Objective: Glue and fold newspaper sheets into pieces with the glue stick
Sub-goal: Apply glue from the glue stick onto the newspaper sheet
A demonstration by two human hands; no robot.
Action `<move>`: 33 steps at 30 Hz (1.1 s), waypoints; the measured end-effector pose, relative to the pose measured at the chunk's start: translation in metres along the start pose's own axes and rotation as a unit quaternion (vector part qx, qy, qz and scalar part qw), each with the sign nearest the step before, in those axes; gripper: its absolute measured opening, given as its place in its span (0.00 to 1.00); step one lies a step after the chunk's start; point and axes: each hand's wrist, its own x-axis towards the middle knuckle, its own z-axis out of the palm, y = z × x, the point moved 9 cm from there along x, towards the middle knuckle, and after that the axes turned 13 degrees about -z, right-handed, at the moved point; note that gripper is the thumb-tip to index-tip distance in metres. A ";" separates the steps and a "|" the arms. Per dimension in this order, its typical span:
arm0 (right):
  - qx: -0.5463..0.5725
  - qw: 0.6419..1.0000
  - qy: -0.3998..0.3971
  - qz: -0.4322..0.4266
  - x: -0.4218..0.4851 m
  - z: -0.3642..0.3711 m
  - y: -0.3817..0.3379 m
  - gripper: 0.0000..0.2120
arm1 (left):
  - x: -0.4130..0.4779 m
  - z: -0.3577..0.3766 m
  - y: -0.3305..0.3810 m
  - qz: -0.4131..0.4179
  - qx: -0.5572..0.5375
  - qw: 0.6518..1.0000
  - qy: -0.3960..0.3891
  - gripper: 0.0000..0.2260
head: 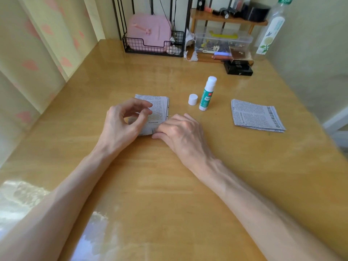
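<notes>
A folded newspaper piece (158, 108) lies flat on the wooden table (169, 185) in the middle. My left hand (124, 121) hovers over its left part with fingers loosely curled, and I see nothing held in it. At the piece's near right corner, my right hand (180, 132) pinches the paper between thumb and fingertips. The glue stick (206, 95) stands upright and uncapped to the right of the piece, white tip up. Its white cap (192, 99) sits beside it on the left. A stack of newspaper sheets (257, 115) lies further right.
Along the back edge stand a black wire basket (153, 44) with a pink case, a small wooden shelf (227, 18), a clear plastic box (223, 41), black boxes (238, 69) and a tall bottle (271, 32). A curtain (37, 44) hangs at the left.
</notes>
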 end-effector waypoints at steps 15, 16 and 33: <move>0.284 0.903 0.186 0.264 -0.030 -0.049 0.064 0.01 | -0.002 -0.002 0.008 0.043 -0.023 0.999 -0.013 0.12; 0.321 0.878 0.186 0.302 -0.039 -0.049 0.071 0.01 | -0.002 -0.002 0.006 0.041 -0.027 0.999 -0.002 0.12; 0.404 0.757 -0.089 0.506 -0.125 -0.077 0.104 0.11 | -0.021 0.070 0.022 -0.026 0.037 0.997 -0.068 0.05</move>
